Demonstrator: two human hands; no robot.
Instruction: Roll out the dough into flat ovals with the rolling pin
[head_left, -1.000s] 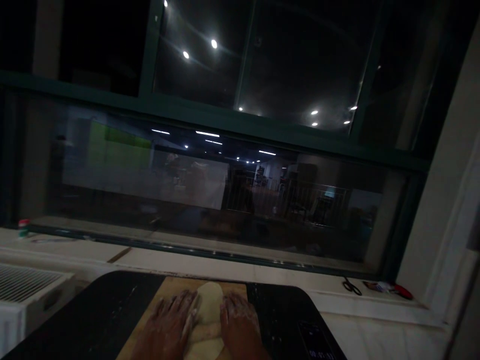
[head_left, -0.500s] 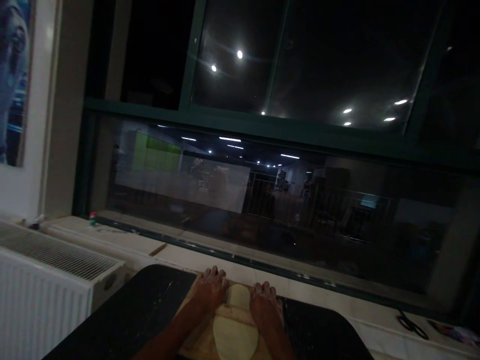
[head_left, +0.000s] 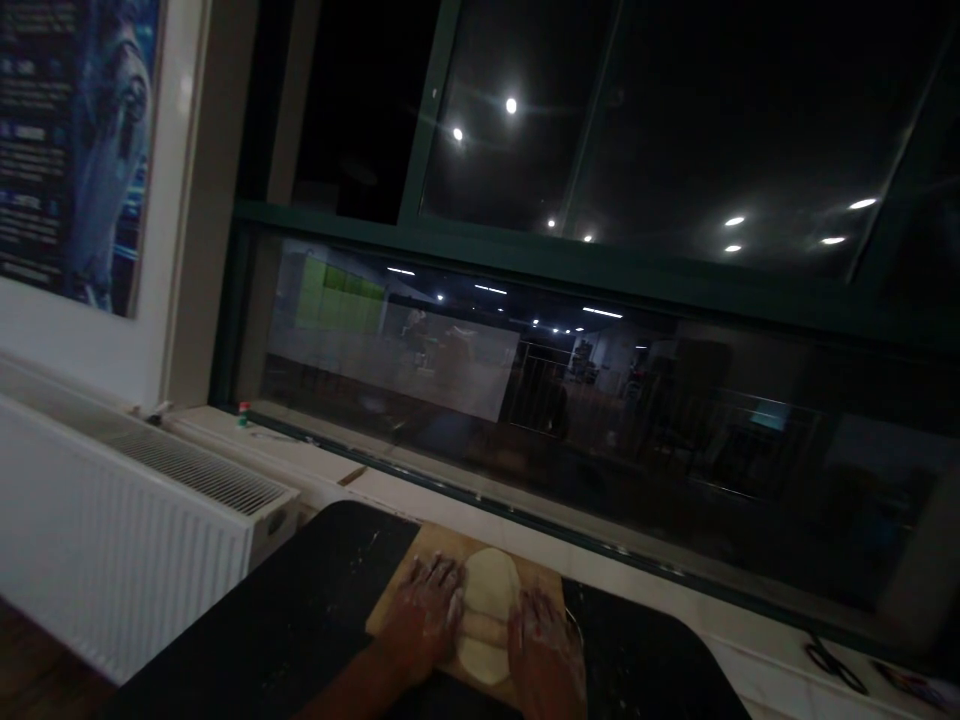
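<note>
Head view: a pale oval of dough (head_left: 489, 612) lies on a wooden board (head_left: 420, 560) atop a dark table (head_left: 300, 620). A rolling pin (head_left: 484, 628) crosses it. The floured left hand (head_left: 424, 615) and right hand (head_left: 541, 645) press flat, fingers spread, on the pin's ends. The dough looks soft, light and easily torn. A white radiator (head_left: 112, 520) and a dark window (head_left: 600, 350) stand beyond.

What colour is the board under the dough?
Light brown wood, the board under the pale dough; head view.
</note>
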